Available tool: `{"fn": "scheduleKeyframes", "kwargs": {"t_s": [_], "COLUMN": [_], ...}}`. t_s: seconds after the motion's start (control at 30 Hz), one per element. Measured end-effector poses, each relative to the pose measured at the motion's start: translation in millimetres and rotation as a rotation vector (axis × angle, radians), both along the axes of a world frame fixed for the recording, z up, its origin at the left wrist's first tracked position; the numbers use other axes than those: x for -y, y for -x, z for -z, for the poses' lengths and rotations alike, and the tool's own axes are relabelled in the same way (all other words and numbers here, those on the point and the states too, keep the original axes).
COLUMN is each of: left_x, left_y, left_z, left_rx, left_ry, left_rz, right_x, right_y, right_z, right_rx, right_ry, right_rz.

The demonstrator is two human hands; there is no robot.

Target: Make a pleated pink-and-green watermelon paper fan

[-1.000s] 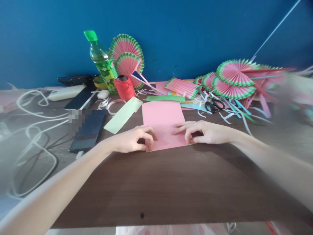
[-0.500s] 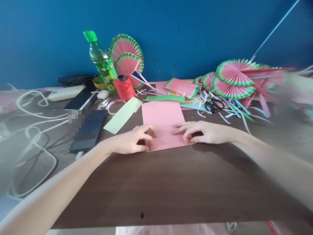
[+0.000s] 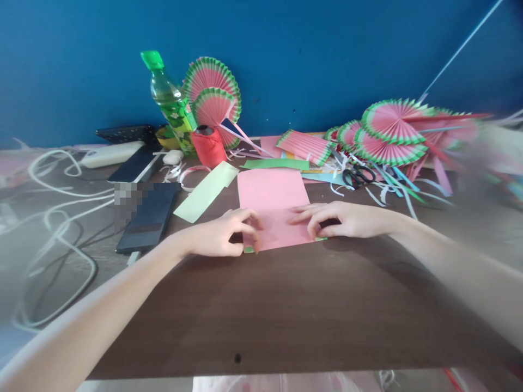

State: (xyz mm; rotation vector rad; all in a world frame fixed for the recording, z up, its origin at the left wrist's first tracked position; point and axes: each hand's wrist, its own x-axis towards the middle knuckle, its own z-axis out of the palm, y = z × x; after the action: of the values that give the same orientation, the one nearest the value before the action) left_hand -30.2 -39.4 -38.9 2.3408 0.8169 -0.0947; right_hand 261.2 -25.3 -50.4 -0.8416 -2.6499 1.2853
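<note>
A sheet of pink paper (image 3: pixel 273 190) lies on the dark brown table, with a bit of green showing at both near corners. My left hand (image 3: pixel 229 234) grips the near left corner, its fingers curled on top and the thumb low at the edge. At the near right corner, my right hand (image 3: pixel 339 220) holds the same sheet, thumb and index finger close together and the other fingers stretched over the paper. A pale green paper strip (image 3: pixel 206 193) lies left of the sheet, and a darker green strip (image 3: pixel 275 164) lies behind it.
Black scissors (image 3: pixel 359 176), paper scraps and pleated pink-green fans (image 3: pixel 392 130) lie at the back right. A green bottle (image 3: pixel 171 109), a red spool (image 3: pixel 209 147), a dark phone (image 3: pixel 149 218) and white cables (image 3: pixel 61 228) are on the left. A blue wall (image 3: pixel 286 54) stands behind.
Slightly more green shows at the near left corner of the pink paper beside my left thumb. Both hands stay almost in place.
</note>
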Motion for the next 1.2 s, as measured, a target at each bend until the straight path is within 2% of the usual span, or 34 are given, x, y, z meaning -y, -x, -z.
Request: {"fn": "scheduleKeyframes", "kwargs": {"t_s": [0.43, 0.7, 0.97, 1.2], "left_x": [2, 6, 4, 1], "left_y": [-4, -8, -12, -9], "left_z": [1.6, 2.6, -4.1, -2.4], "left_rx": [-0.011, -0.029, -0.087, -0.066], "left_ry": [0.009, -0.073, -0.009, 0.019], "left_rz": [-0.051, -0.026, -0.006, -0.008], "right_x": [0, 1, 1, 1], "right_y": [0, 0, 0, 0], "right_z": [-0.4, -0.3, -0.8, -1.3], "right_rx": [0.015, 0.027, 0.028, 0.023], "right_ry": [-0.005, -0.032, -0.044, -0.015], "right_rz": [0.004, -0.004, -0.014, -0.004]}}
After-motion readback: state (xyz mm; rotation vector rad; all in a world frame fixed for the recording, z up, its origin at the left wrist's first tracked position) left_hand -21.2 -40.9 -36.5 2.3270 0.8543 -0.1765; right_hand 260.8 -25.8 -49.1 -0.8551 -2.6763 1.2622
